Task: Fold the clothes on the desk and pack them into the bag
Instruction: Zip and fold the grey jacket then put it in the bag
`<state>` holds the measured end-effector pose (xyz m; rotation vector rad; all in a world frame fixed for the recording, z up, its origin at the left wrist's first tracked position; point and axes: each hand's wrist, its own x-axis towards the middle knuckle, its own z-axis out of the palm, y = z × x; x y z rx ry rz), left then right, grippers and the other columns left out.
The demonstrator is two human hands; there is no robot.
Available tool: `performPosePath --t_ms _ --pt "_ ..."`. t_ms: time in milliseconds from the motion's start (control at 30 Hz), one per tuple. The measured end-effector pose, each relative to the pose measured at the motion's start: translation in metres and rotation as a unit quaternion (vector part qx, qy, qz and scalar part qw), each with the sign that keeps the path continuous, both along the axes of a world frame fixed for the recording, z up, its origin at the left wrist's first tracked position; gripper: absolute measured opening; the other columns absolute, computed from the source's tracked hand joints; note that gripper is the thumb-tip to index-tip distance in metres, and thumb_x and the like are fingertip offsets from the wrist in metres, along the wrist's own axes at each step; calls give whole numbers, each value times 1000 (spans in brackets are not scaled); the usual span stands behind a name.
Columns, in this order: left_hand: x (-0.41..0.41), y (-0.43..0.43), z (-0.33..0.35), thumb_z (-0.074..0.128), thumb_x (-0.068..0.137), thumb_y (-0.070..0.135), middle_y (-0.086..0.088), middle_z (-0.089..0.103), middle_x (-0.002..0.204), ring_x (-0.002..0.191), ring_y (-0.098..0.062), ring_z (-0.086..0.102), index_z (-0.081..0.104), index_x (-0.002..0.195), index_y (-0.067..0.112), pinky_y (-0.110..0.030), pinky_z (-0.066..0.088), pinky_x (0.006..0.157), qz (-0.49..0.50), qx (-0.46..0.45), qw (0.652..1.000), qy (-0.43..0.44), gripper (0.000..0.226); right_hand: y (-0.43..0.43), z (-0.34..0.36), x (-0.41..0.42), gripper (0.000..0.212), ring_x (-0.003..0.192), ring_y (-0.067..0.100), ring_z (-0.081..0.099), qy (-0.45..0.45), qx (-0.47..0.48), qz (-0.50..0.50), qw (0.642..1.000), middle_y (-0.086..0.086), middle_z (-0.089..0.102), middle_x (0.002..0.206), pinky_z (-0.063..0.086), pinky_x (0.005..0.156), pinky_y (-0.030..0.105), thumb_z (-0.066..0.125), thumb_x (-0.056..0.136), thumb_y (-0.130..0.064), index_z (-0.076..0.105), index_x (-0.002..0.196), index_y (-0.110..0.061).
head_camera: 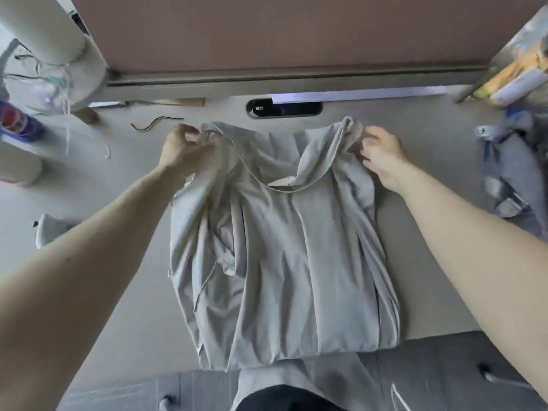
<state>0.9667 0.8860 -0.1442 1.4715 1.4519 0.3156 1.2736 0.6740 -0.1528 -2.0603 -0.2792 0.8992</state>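
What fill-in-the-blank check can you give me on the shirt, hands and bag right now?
1. The shirt, gripped at its far end by the left hand and the right hand, is ___ in colour.
2. The bag lies on the ___ side of the shirt.
3. The black cable lies nearest the ___ hand.

Missing words: grey; right; left.

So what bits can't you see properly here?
Head view:
Grey shirt: far corners bunched inside the left hand and right hand.
Blue-grey bundle, maybe the bag: cut off by right edge.
Red-and-blue can: blurred, cut by left edge.
Desk slot label: too small.
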Motion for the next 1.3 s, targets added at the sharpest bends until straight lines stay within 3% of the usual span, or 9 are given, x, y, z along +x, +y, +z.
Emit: performPosePath --t_ms 100,267,400,500,700,900,1100,1200,1300 --pt "-36 -24 -29 82 76 38 -2 67 115 97 -20 66 52 127 22 -33 55 81 -16 -11 999 35 62 -45 -34 -19 46 108 16 54 -35 -92 66 993 11 58 133 44 90 28 55 98 -14 45 143 -11" --pt "-109 -71 -66 80 80 40 -11 56 129 117 -29 55 50 131 12 -41 45 101 -29 64 985 156 66 -136 -59 -57 55 119 29 57 -50 -210 78 973 14 57 134 39 96 29 69 91 -27 50 139 -9" --pt "-156 -118 -75 82 77 43 -9 53 130 116 -28 56 43 138 15 -44 48 99 62 -20 982 180 78 -196 -66 -76 74 121 34 53 -57 -279 48 957 18 54 135 44 102 43 78 79 -39 47 138 -7" --pt "-166 -154 -76 85 75 39 -5 61 116 104 -26 62 42 141 20 -41 53 88 70 -107 978 167 82 -225 -67 -91 72 117 33 55 -41 -297 45 953 16 55 129 45 92 39 81 76 -38 50 131 -6" --pt "-150 -193 -70 75 83 21 -8 67 78 72 -26 63 67 80 10 -32 49 59 50 -114 978 169 13 -243 -71 -100 16 86 25 67 27 -236 52 970 6 71 88 51 78 34 66 88 -22 72 95 -9" --pt "-151 -158 -26 69 78 16 -2 69 81 78 -19 63 70 86 16 -32 52 71 184 -31 982 9 8 -224 -32 -44 25 85 27 64 55 -132 -72 987 15 66 89 49 78 37 57 96 -21 66 104 1" --pt "-135 -83 49 67 78 10 3 65 82 72 -10 63 67 94 15 -17 53 58 194 104 975 -19 17 -166 55 16 16 53 17 59 27 -32 -113 993 8 56 74 48 61 32 58 88 -11 57 72 -10" --pt "-123 -59 78 75 78 18 9 66 83 73 -9 64 68 106 15 -18 53 60 192 131 972 -32 29 -134 85 39 3 68 24 64 15 9 -121 992 14 58 80 50 68 43 60 71 -12 61 73 -10" --pt "-106 -60 87 78 77 27 4 70 91 84 -15 68 65 93 24 -28 58 74 172 117 976 -64 21 -99 100 26 6 70 22 61 18 26 -84 996 10 58 77 50 66 34 62 79 -12 58 74 -13"
